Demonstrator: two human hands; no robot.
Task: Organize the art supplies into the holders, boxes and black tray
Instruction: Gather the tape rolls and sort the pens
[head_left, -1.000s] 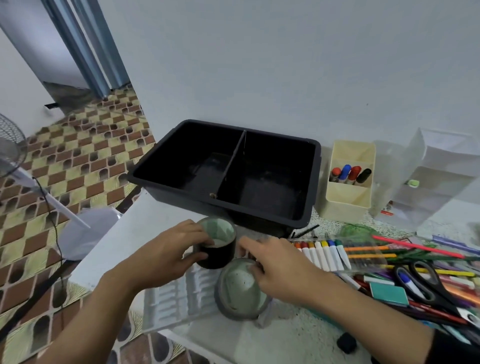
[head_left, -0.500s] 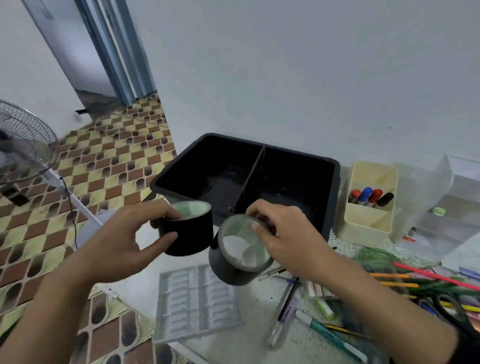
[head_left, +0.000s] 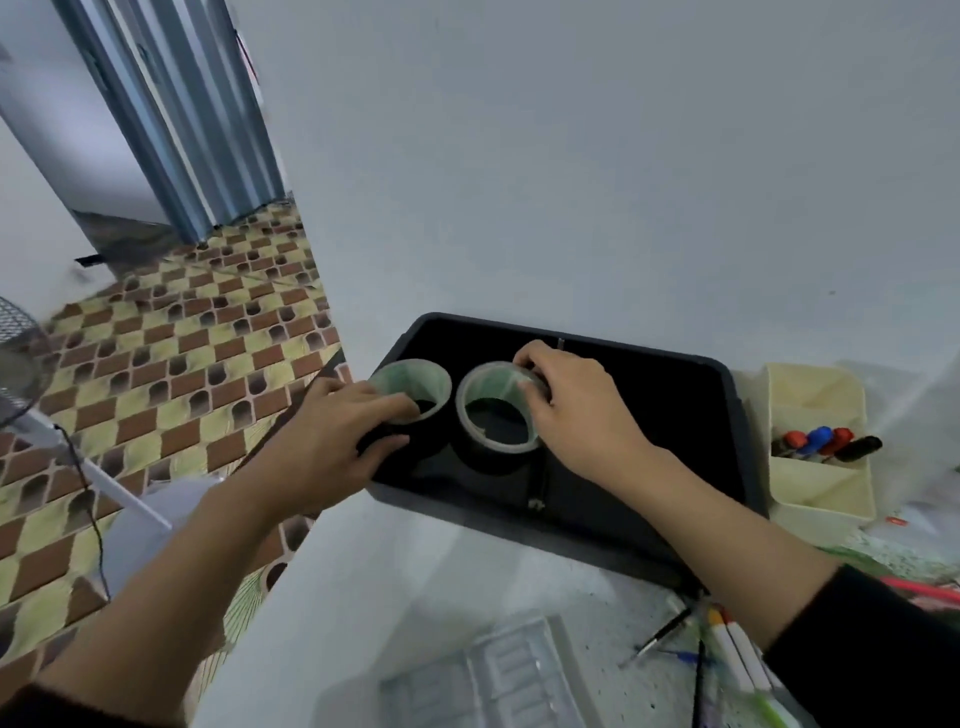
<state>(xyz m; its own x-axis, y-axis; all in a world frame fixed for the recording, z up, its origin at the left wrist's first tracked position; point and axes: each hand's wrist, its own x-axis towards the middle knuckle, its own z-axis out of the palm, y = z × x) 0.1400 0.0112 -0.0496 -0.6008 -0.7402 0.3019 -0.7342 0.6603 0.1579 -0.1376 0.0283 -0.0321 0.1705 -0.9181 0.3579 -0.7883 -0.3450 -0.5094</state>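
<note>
Head view: the left hand (head_left: 335, 441) has its fingers curled around the left tape roll (head_left: 413, 382). The right hand (head_left: 579, 415) pinches the right tape roll (head_left: 491, 460). Both rolls sit side by side inside the black tray's (head_left: 483, 519) left compartment.

Both tape rolls relocated. A second ago I saw them on table (head_left: 395, 561) in front of black tray (head_left: 467, 512); half a second ago lifted clear; now down inside tray's left compartment, side by side, openings up. Left hand (head_left: 332, 441) travelled with left roll (head_left: 434, 387), fingers wrapped round its wall. Right hand (head_left: 582, 415) travelled with right roll (head_left: 491, 460), now pinching far rim. My view swung left and up; markers (head_left: 732, 644) pushed to bottom-right corner.
</note>
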